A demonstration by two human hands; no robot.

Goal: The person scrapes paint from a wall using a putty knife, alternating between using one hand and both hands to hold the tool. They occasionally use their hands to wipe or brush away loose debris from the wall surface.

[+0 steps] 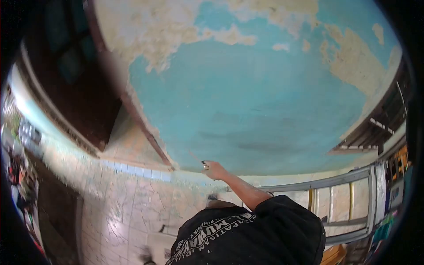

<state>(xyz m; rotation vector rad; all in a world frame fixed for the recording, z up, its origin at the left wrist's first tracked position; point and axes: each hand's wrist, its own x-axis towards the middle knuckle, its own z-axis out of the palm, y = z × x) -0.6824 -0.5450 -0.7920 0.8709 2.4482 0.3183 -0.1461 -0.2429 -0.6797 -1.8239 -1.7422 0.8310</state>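
Note:
My right hand (pixel 213 170) reaches out low in front of the wall, its fingers closed around a scraper (pixel 195 156). The scraper's thin blade points up and left, close to the wall's lower left part; its dark grip is mostly covered by my fingers. The wall (pixel 251 97) is turquoise, with darker smudges low down and pale patches of bare plaster along the top and right. My left hand is out of view. A black shirt with white lettering (pixel 212 234) covers my body at the bottom.
A metal ladder (pixel 373 198) lies along the right. Pale floor tiles (pixel 115 198) are strewn with paint flakes. A dark door (pixel 75 84) stands at the left, its frame (pixel 145 132) beside the wall. A slatted opening (pixel 375 128) is at the right; clutter lines both edges.

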